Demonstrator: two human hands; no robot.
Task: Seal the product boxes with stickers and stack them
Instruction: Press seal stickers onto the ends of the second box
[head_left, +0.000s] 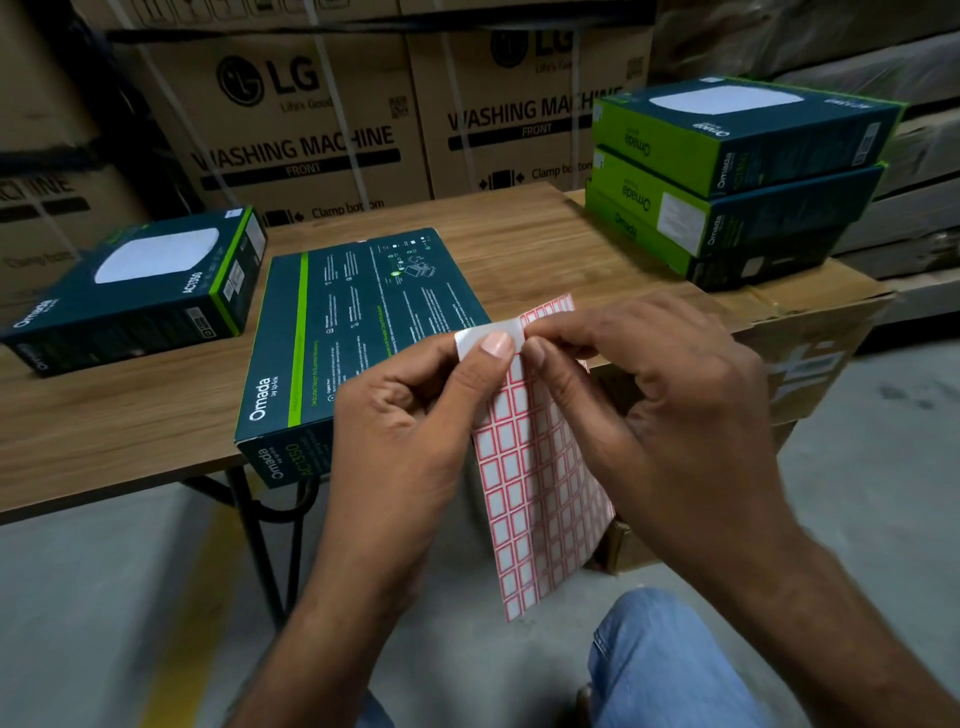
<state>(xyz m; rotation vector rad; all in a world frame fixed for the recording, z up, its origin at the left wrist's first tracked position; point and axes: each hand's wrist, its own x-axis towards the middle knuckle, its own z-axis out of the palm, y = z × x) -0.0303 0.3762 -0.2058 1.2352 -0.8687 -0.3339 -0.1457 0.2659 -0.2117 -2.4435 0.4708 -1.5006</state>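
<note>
Left hand (410, 431) and right hand (660, 395) fingers pinch the sticker sheet (530, 493) near its top.

We count five product boxes: one lone box (130, 291) on the left, one middle box (358, 332) near us, and a stack of three (737, 182) at the far right. There is one sticker sheet (530, 467), two hands, the left hand (410, 441) and the right hand (665, 395), one table (104, 415), and one brown carton (810, 364) at the right. Behind, we make out two washing-machine cartons (291, 119) in full and part of a third.
</note>
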